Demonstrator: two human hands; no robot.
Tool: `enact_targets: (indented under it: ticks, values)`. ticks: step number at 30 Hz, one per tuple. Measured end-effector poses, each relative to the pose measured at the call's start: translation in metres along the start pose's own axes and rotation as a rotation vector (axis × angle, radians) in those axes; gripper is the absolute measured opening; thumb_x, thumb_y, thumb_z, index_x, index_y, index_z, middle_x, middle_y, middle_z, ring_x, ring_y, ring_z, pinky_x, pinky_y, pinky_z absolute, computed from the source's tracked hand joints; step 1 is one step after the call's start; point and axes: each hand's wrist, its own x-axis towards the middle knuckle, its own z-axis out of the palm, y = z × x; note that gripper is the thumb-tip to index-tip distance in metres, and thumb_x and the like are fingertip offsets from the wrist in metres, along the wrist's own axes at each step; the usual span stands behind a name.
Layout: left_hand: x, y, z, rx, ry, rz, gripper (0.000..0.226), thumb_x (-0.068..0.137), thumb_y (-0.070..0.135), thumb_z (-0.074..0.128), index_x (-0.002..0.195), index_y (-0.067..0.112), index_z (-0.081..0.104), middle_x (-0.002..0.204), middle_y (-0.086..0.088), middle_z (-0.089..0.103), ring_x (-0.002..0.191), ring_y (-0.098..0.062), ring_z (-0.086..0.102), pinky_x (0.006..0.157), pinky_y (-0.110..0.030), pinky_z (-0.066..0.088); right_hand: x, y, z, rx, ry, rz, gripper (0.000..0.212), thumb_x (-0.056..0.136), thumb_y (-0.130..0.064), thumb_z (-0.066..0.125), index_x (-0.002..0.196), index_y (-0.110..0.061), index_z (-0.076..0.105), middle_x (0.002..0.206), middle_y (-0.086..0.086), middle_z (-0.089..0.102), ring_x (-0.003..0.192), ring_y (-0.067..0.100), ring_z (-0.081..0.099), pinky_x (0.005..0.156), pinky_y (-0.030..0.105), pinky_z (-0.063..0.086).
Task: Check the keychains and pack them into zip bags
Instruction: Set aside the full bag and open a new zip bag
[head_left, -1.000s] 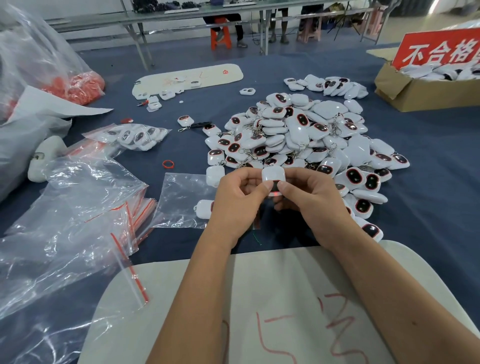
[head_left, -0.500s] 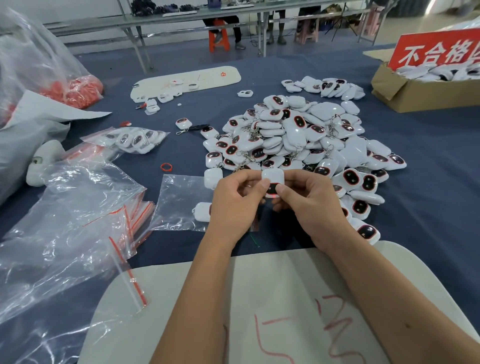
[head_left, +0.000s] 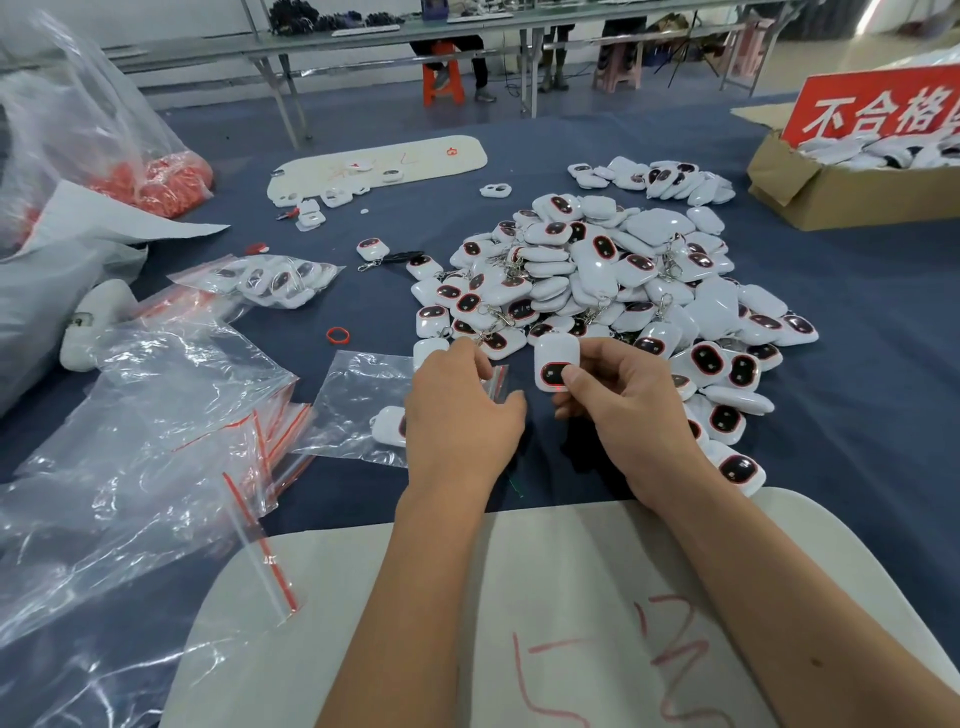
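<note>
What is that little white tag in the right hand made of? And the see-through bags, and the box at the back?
Keychain: looks like glossy white moulded plastic with a dark, red-rimmed window. Zip bags: thin clear plastic film, crinkled and shiny, with red zip strips. Box: brown matte cardboard, probably corrugated, though its edges are too small to tell.

Your right hand (head_left: 631, 415) pinches a white keychain (head_left: 556, 362) upright; your left hand (head_left: 460, 415) grips a zip bag's (head_left: 358, 410) red-striped mouth.
</note>
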Motion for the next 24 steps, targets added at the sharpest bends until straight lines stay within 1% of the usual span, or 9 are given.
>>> enact_targets:
  ticks: [3,7,9,12,15,17,19,22,24]
  values:
    - [0.002,-0.002,-0.007,0.045,-0.029,-0.043,0.027,0.077,0.028,0.078,0.091,0.023,0.056,0.091,0.003,0.060,0.083,-0.021,0.058,0.068,-0.033,0.043,0.000,0.001,0.001,-0.023,0.001,-0.009,0.015,0.101,0.001,0.059,0.109,-0.002,0.072,0.092,0.014,0.075,0.065,0.010,0.066,0.063,0.021,0.055]
    - [0.005,-0.008,-0.012,0.003,-0.075,-0.083,0.011,0.081,0.016,0.070,0.084,0.022,0.061,0.087,0.004,0.066,0.077,-0.013,0.061,0.056,-0.022,0.039,-0.002,0.000,0.002,-0.006,-0.025,-0.020,0.020,0.101,0.001,0.058,0.111,-0.011,0.071,0.090,0.007,0.075,0.067,0.011,0.065,0.062,0.023,0.055]
    - [0.007,-0.010,-0.014,-0.029,-0.071,-0.093,0.014,0.082,0.011,0.069,0.077,0.023,0.065,0.079,0.006,0.068,0.071,-0.009,0.063,0.054,-0.019,0.044,-0.003,0.000,0.002,-0.008,-0.021,-0.042,0.020,0.101,0.000,0.059,0.113,-0.014,0.068,0.086,0.007,0.074,0.067,0.015,0.065,0.061,0.026,0.054]
    - [0.009,-0.009,-0.014,-0.186,-0.119,-0.141,0.016,0.080,0.008,0.072,0.072,0.022,0.069,0.070,0.003,0.072,0.069,-0.018,0.072,0.069,-0.036,0.062,-0.008,-0.005,0.004,0.008,-0.037,-0.119,0.018,0.100,-0.007,0.063,0.115,-0.016,0.064,0.080,0.005,0.071,0.064,0.020,0.065,0.057,0.026,0.053]
    - [0.007,-0.005,-0.010,-0.339,-0.153,-0.167,0.012,0.077,0.010,0.074,0.070,0.020,0.072,0.066,0.000,0.073,0.068,-0.022,0.075,0.071,-0.046,0.065,-0.013,-0.007,0.008,-0.007,-0.098,-0.172,0.021,0.096,-0.014,0.063,0.116,-0.016,0.067,0.078,0.005,0.071,0.063,0.020,0.063,0.056,0.033,0.054]
    - [0.005,-0.004,-0.008,-0.357,-0.150,-0.152,0.008,0.073,0.014,0.074,0.068,0.020,0.072,0.065,0.001,0.073,0.067,-0.021,0.074,0.070,-0.046,0.065,-0.011,-0.003,0.009,-0.166,-0.053,-0.172,0.017,0.096,-0.016,0.066,0.111,-0.022,0.072,0.076,0.002,0.071,0.065,0.018,0.063,0.062,0.035,0.053]
    - [0.005,-0.003,-0.007,-0.383,-0.137,-0.156,0.011,0.073,0.011,0.071,0.068,0.021,0.072,0.064,0.001,0.073,0.067,-0.022,0.074,0.071,-0.046,0.064,-0.008,0.000,0.008,-0.279,0.025,-0.154,0.013,0.094,-0.018,0.070,0.103,-0.025,0.076,0.074,-0.002,0.072,0.071,0.017,0.066,0.069,0.033,0.054]
    - [0.006,-0.002,-0.009,-0.409,-0.114,-0.132,0.017,0.077,0.006,0.071,0.070,0.021,0.071,0.063,0.000,0.072,0.066,-0.022,0.074,0.073,-0.046,0.064,-0.009,-0.002,0.009,-0.267,0.019,-0.153,0.013,0.094,-0.017,0.071,0.100,-0.025,0.079,0.076,-0.005,0.075,0.076,0.016,0.070,0.074,0.033,0.058]
    - [0.007,-0.001,-0.012,-0.396,-0.082,-0.073,0.017,0.077,0.006,0.070,0.071,0.022,0.070,0.063,0.003,0.071,0.064,-0.018,0.073,0.069,-0.039,0.063,-0.012,-0.005,0.009,-0.273,-0.013,-0.198,0.015,0.095,-0.015,0.070,0.101,-0.026,0.079,0.076,-0.008,0.075,0.074,0.014,0.070,0.073,0.032,0.059]
